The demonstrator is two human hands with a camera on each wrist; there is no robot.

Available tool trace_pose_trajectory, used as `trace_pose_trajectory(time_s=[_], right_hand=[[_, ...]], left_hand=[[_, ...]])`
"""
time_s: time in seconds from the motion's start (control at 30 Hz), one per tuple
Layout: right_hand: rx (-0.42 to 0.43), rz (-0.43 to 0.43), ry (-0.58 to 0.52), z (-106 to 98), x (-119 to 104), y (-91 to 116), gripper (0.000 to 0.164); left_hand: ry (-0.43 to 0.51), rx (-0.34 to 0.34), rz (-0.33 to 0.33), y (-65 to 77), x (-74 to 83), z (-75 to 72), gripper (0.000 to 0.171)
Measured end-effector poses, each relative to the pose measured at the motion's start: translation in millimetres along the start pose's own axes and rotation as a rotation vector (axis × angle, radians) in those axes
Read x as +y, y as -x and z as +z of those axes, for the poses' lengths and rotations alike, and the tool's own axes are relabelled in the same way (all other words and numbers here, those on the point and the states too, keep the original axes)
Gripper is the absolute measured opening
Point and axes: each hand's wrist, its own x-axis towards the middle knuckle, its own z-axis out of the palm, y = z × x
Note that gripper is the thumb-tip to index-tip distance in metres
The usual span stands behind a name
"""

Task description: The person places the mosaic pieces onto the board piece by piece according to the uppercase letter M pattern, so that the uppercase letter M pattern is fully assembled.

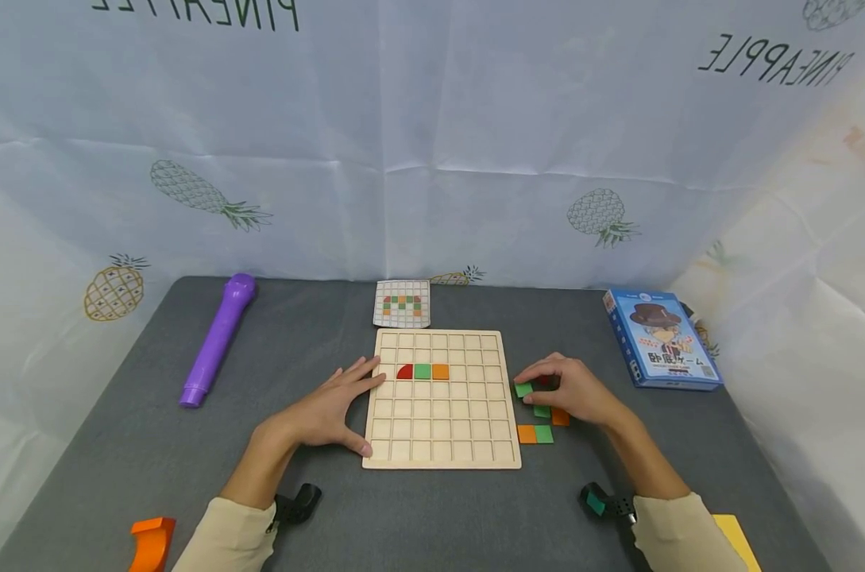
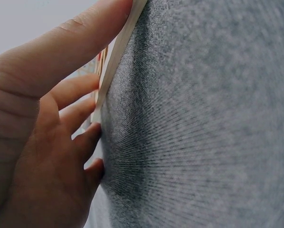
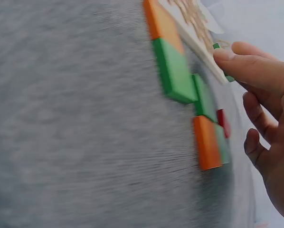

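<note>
A wooden grid board point(image 1: 439, 433) lies in the middle of the table, with a red rounded tile point(image 1: 405, 372), a green tile point(image 1: 422, 372) and an orange tile point(image 1: 440, 372) side by side in one row. Fingers spread, my left hand point(image 1: 325, 409) rests against the board's left edge, thumb near the lower corner. Just off the right edge, my right hand point(image 1: 571, 389) pinches a green tile point(image 1: 523, 390) between thumb and fingers. Below it lie more tiles: an orange one point(image 1: 561, 417), a green one point(image 1: 542, 411), and an orange point(image 1: 527, 434) and green pair point(image 1: 543, 434).
Behind the board lies a pattern card point(image 1: 402, 304) printed with coloured squares. A purple microphone-shaped object point(image 1: 218, 342) is at the left, a blue game box point(image 1: 662, 339) at the right. An orange piece point(image 1: 152, 543) and a yellow piece point(image 1: 736, 540) show near the front.
</note>
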Motion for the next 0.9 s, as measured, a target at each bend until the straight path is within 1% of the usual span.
trace_pose_trajectory(time_s=[0.13, 0.27, 0.37, 0.47, 0.67, 0.9], right_hand=[[0.0, -0.024, -0.012, -8.5, -6.6, -5.3, 0.025], [-0.024, 0.002, -0.04, -13.2, -11.5, -11.2, 0.024], [-0.037, 0.016, -0.038, -13.7, -13.3, -15.8, 0.024], [-0.037, 0.015, -0.05, -12.0, -14.2, -20.4, 0.025], [-0.031, -0.03, -0.114, -4.3, -15.3, -29.4, 0.026], [-0.031, -0.021, -0.12, 4.8, -20.3, -39.0, 0.027]], left_hand=[[-0.003, 0.002, -0.001, 0.1, -0.1, -0.6, 0.114], [0.0, -0.001, -0.005, 0.1, -0.2, -1.0, 0.114], [-0.002, -0.002, -0.007, 0.0, -0.4, -1.0, 0.114], [-0.005, -0.001, -0.007, 0.0, -0.3, -1.0, 0.114], [0.001, -0.001, -0.003, 0.4, 0.7, -1.4, 0.114], [0.008, -0.005, -0.002, 0.6, 1.2, -1.4, 0.114]])
